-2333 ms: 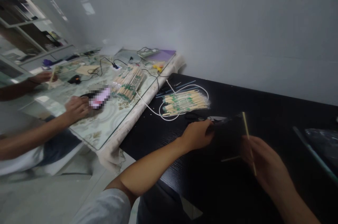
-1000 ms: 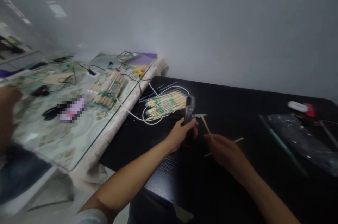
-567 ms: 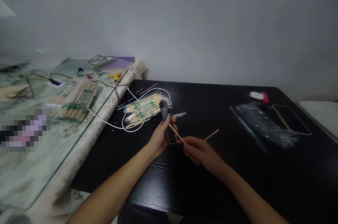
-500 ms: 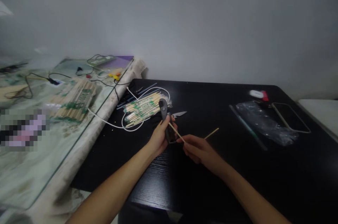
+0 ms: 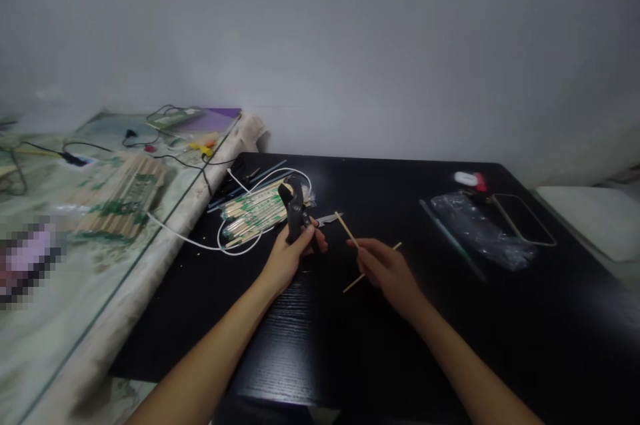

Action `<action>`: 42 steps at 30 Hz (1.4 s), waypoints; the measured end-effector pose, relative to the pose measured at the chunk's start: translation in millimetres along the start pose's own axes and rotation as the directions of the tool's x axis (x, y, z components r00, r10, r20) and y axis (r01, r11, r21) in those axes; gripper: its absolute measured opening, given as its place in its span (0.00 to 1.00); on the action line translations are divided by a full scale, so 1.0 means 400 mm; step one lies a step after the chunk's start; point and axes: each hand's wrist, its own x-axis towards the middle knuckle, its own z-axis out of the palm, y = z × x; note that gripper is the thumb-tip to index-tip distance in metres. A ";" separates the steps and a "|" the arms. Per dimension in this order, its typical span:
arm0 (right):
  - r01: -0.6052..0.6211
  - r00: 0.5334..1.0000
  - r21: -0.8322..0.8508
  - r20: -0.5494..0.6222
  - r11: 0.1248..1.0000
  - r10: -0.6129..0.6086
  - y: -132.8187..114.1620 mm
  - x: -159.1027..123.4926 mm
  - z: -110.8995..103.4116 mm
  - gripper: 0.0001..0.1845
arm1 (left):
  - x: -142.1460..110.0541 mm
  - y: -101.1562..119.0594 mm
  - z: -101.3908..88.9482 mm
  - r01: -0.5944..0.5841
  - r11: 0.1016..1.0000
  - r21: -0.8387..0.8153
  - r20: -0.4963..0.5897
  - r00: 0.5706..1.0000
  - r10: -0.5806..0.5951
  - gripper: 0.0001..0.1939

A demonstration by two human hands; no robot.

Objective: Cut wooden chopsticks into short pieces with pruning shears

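Observation:
My left hand (image 5: 287,261) is closed around a black hand tool (image 5: 296,215) with a curved, hooked head. My right hand (image 5: 387,271) pinches a thin wooden stick (image 5: 347,229), its free end pointing up and left toward the tool, apart from it. Another thin wooden stick (image 5: 353,283) lies on the black table under my right hand, its middle hidden by the fingers. Beyond the left hand lies a pointed metal blade (image 5: 331,218), its other end hidden. Packs of chopsticks (image 5: 257,211) in clear and green wrapping lie behind the tool.
A white cable (image 5: 187,238) loops around the packs. To the right are a crumpled plastic bag (image 5: 480,231), a thin strip (image 5: 453,240), a rectangular frame (image 5: 525,219) and a red-and-white object (image 5: 470,180). A glass-topped table (image 5: 60,318) with more chopstick packs (image 5: 120,201) adjoins on the left.
My right hand has drawn the stick away from the tool and tilted it upward. My left hand, with the tool, has separated from the right. The view has shifted slightly right.

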 end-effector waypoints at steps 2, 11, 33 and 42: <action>0.066 0.995 -0.083 -0.063 0.994 -0.071 0.007 0.006 -0.006 0.20 | -0.002 0.004 0.001 -0.024 0.999 0.039 0.016 1.000 0.024 0.20; 0.454 0.880 -0.593 0.184 0.665 -0.438 0.048 -0.019 0.035 0.16 | 0.000 -0.028 0.021 0.201 0.963 -0.177 0.016 0.979 -0.201 0.21; 0.400 0.850 -0.721 0.062 0.566 -0.523 0.050 -0.016 0.064 0.22 | -0.035 -0.090 0.058 0.281 0.956 -0.082 0.161 0.950 -0.266 0.25; 0.356 0.881 -0.531 -0.083 0.769 -0.466 0.032 -0.010 0.027 0.16 | -0.009 -0.032 0.009 -0.161 0.879 0.449 0.059 0.987 0.151 0.18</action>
